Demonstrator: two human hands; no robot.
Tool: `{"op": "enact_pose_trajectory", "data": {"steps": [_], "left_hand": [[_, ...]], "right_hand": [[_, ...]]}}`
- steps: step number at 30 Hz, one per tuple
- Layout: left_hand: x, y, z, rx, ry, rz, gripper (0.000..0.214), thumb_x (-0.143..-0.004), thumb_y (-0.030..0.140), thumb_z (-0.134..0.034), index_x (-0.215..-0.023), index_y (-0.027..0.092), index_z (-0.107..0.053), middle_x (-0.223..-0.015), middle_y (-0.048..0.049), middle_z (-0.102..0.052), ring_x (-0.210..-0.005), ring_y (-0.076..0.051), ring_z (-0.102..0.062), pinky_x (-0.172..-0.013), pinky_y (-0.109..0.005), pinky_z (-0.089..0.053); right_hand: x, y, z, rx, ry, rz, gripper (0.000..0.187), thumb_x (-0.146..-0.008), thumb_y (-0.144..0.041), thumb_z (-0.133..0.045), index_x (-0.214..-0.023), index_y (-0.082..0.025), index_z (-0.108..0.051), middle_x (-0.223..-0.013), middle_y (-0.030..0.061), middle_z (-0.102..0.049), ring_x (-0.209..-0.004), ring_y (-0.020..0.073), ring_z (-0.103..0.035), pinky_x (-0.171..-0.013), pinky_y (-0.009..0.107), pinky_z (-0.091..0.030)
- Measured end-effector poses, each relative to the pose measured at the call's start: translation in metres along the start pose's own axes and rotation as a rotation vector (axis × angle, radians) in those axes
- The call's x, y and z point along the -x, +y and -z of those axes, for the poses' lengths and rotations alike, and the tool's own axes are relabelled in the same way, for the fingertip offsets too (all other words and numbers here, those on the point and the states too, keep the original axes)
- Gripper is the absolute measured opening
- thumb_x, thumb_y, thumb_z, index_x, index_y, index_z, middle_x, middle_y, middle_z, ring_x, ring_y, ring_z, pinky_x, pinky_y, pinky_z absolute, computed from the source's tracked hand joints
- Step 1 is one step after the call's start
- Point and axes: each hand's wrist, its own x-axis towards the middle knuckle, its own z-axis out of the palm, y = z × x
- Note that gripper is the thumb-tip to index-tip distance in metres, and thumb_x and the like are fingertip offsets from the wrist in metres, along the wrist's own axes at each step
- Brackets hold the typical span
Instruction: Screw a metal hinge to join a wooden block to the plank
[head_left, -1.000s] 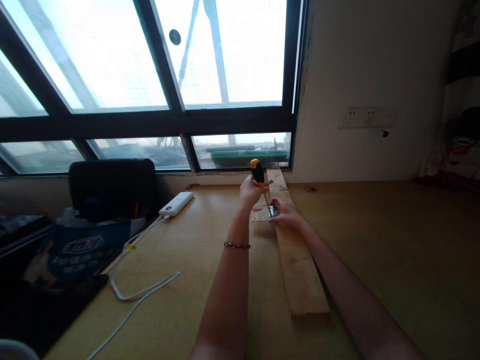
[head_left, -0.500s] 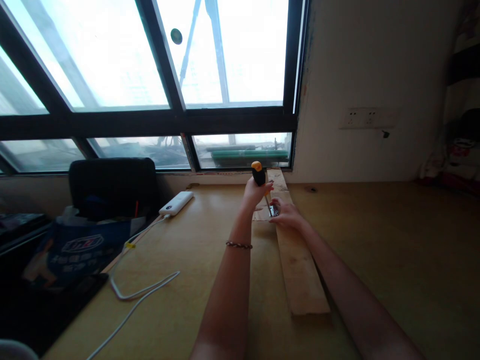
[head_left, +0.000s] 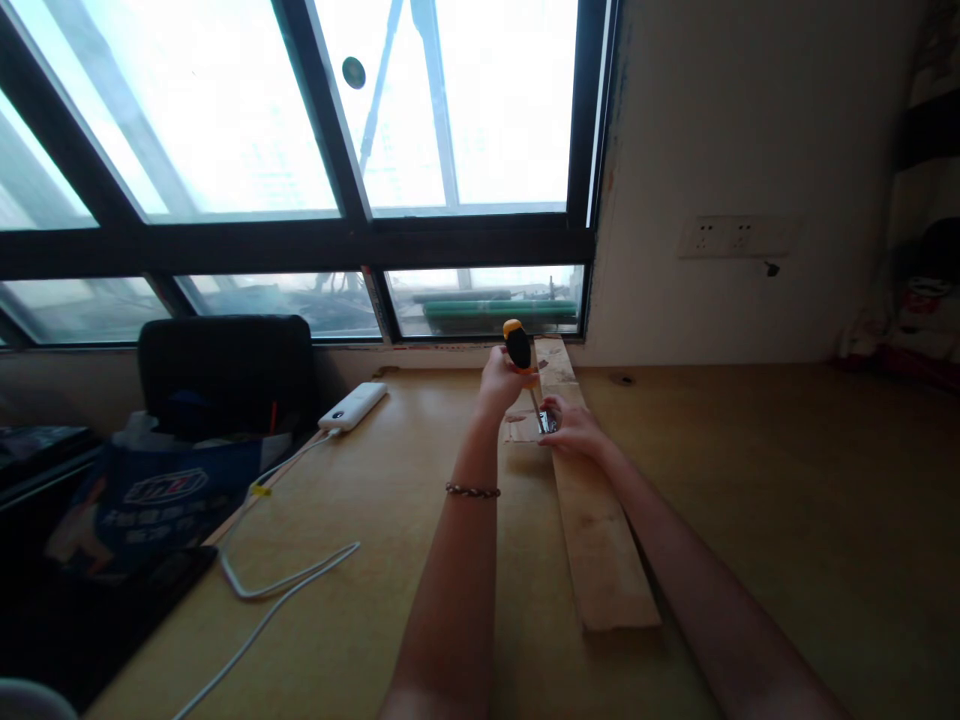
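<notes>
My left hand [head_left: 502,380] is closed around the lower handle of a black and yellow screwdriver [head_left: 517,345]. The shaft slants down to a small shiny metal piece [head_left: 548,421], which looks like a hinge or bracket. My right hand [head_left: 574,428] pinches that metal piece from the right, against a long wooden board [head_left: 600,540]. A second, shorter piece of wood [head_left: 519,428] shows at the board's left side, under my left hand. The screwdriver's tip is too small to make out exactly.
The board lies on a wooden table [head_left: 420,560]. Left of it are a white power bank [head_left: 352,407] and its white cable [head_left: 292,582]. A black chair [head_left: 225,365] and a blue bag [head_left: 165,500] stand beyond the left edge; a window is behind.
My left hand has shifted slightly left and its grip on the screwdriver handle has turned a little, baring more of the handle. My right hand has stayed in place.
</notes>
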Motion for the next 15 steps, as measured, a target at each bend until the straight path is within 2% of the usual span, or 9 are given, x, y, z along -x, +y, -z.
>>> {"op": "enact_pose_trajectory", "data": {"steps": [4,7,10,15], "left_hand": [[0.009,0.007,-0.004,0.081,-0.106,0.039,0.037,-0.05,0.006,-0.064,-0.079,0.017,-0.044,-0.071,-0.0008,-0.058,-0.069,-0.015,-0.058,-0.063,-0.027,-0.043],[0.009,0.004,-0.008,0.063,-0.073,0.023,0.033,-0.052,0.011,-0.067,-0.076,0.016,-0.044,-0.065,0.0024,-0.054,-0.062,-0.011,-0.054,-0.058,-0.023,-0.041],[0.001,-0.005,-0.009,0.001,-0.025,-0.044,0.038,-0.048,0.019,-0.075,-0.066,0.017,-0.041,-0.055,0.0061,-0.044,-0.055,-0.009,-0.05,-0.051,-0.02,-0.038],[-0.006,-0.014,-0.007,-0.029,-0.014,-0.057,0.044,-0.045,0.028,-0.078,-0.055,0.017,-0.037,-0.05,0.005,-0.041,-0.053,-0.012,-0.054,-0.046,-0.02,-0.037]], "right_hand": [[0.0,0.0,-0.001,-0.011,0.0,0.005,0.07,-0.05,-0.036,-0.078,-0.112,-0.024,-0.048,-0.106,0.0022,-0.063,-0.096,0.0223,-0.06,-0.083,0.035,-0.045],[0.0,0.0,-0.001,-0.018,0.002,0.004,0.07,-0.05,-0.036,-0.078,-0.112,-0.024,-0.049,-0.106,0.003,-0.063,-0.097,0.0229,-0.059,-0.084,0.036,-0.045],[-0.001,0.002,-0.001,-0.02,-0.002,0.003,0.07,-0.049,-0.036,-0.079,-0.111,-0.023,-0.049,-0.106,0.0038,-0.063,-0.097,0.0232,-0.059,-0.085,0.036,-0.045],[-0.002,0.003,-0.002,-0.026,-0.003,0.006,0.07,-0.049,-0.036,-0.079,-0.111,-0.023,-0.05,-0.105,0.0038,-0.063,-0.098,0.023,-0.059,-0.085,0.037,-0.045]]}}
